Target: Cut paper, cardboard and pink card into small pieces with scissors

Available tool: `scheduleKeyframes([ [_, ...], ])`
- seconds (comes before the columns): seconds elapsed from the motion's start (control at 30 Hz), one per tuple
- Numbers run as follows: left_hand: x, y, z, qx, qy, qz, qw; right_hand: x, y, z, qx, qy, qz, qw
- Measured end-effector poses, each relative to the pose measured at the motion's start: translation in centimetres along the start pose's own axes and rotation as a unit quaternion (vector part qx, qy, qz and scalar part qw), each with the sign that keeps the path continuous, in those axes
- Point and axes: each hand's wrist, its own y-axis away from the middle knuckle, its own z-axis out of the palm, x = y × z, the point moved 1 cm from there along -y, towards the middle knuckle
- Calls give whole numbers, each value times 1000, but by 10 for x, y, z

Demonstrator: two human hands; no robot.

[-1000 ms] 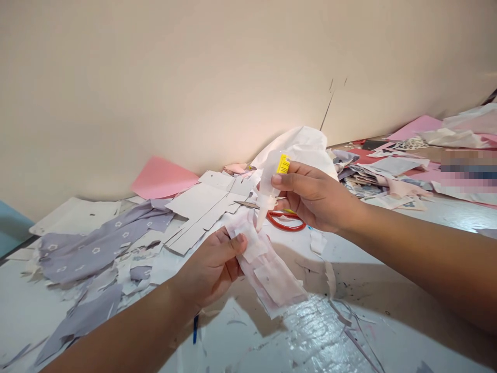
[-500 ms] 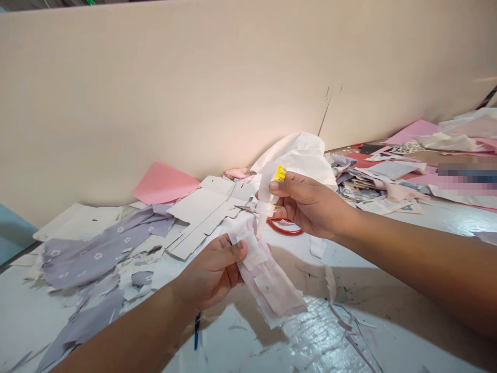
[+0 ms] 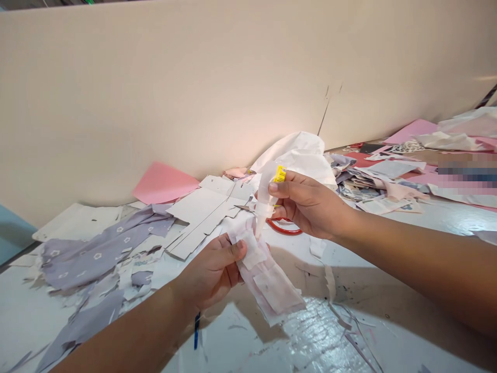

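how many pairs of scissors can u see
1. The scissors lie on the table beneath the right hand, with only their red handle clearly showing. More could be hidden under the paper piles.

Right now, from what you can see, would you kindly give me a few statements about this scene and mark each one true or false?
The right hand holds a translucent glue bottle, nozzle down. True.
The left hand holds a pair of scissors. False: the left hand holds layered pale pink paper.
A red scissor handle lies below the right hand. True.
The lilac patterned paper stands against the wall. False: the lilac patterned paper lies on the work surface.
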Motion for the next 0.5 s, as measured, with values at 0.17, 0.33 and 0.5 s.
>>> scheduleKeyframes([
  [0.17,-1,-1,0,16,-5,18,1000,4,2,1,9,50,-56,997],
  [0.33,-1,-4,2,48,2,42,998,4,14,5,5,239,-191,952],
  [0.5,-1,-5,4,85,-17,37,996,2,23,8,-103,497,-328,797],
])
